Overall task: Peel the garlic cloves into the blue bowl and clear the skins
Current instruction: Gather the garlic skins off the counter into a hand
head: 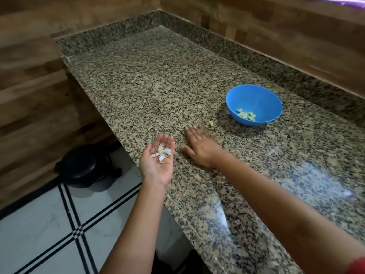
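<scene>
A blue bowl (254,91) stands on the granite counter (158,80) at the right, with several peeled garlic cloves (246,114) inside. One loose garlic piece (211,123) lies on the counter just left of the bowl. My left hand (157,165) is cupped palm up at the counter's front edge, with a small pile of white garlic skins (162,153) in it. My right hand (199,147) lies flat, palm down, fingers spread, on the counter beside the left hand. It is blurred, and nothing shows in it.
A black lidded bin (87,165) stands on the tiled floor below the counter's left end. Wood-panelled walls close the counter at the back and left. A raised granite rim (256,56) runs along the back.
</scene>
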A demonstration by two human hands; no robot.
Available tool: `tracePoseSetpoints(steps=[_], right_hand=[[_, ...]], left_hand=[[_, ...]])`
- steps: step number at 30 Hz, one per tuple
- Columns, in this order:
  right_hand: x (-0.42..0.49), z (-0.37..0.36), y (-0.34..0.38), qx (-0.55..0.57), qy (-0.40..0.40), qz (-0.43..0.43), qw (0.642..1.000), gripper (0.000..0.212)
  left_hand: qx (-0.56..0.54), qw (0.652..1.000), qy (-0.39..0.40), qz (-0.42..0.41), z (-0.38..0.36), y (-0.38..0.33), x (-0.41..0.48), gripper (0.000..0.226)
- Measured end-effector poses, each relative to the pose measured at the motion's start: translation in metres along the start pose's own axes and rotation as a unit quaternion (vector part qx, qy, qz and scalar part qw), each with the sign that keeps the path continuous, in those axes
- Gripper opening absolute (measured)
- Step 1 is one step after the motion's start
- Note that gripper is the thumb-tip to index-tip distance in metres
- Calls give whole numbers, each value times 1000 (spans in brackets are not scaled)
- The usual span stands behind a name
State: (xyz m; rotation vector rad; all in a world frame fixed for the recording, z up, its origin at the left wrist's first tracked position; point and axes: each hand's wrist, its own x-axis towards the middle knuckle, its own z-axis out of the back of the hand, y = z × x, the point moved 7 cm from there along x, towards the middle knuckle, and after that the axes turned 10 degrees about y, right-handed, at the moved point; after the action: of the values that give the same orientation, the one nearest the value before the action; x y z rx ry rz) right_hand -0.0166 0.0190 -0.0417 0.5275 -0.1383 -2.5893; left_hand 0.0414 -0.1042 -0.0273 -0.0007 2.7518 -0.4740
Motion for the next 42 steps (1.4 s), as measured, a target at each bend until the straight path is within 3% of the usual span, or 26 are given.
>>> tracePoseSetpoints(steps=[6, 10, 15, 23, 26, 31, 34, 38, 42], right_hand=[[-35, -13, 27, 18, -31, 91, 995, 69], [-48, -3, -19, 76, -94, -28, 992, 74], [-36, -4, -67, 89, -34, -135, 986, 84], [-52, -17, -15, 17, -51, -2, 999, 79], [-59, -24, 9, 40, -47, 51, 997, 75], [-53, -21, 12, 43, -45, 5, 998, 73], [-59, -31, 38, 25, -30, 47, 998, 70], [-74, -17, 33, 151, -83, 36, 984, 66], [-94, -37, 10, 32, -41, -53, 997, 88]], left_hand=[[-6, 1000, 4, 3, 3, 2, 2, 45], [-1, 1000, 3, 25, 0, 17, 1, 43], [9, 999, 4, 37, -4, 27, 1, 43], [10, 1000, 24, 16, -4, 13, -2, 43], [7, 999, 31, 11, 1, 5, -11, 43], [-3, 1000, 20, 2, 21, -5, -28, 43], [-14, 1000, 15, -1, 25, -4, -34, 43], [-25, 1000, 14, 1, 24, -5, -36, 43], [-33, 999, 26, 8, 27, -4, -42, 44]])
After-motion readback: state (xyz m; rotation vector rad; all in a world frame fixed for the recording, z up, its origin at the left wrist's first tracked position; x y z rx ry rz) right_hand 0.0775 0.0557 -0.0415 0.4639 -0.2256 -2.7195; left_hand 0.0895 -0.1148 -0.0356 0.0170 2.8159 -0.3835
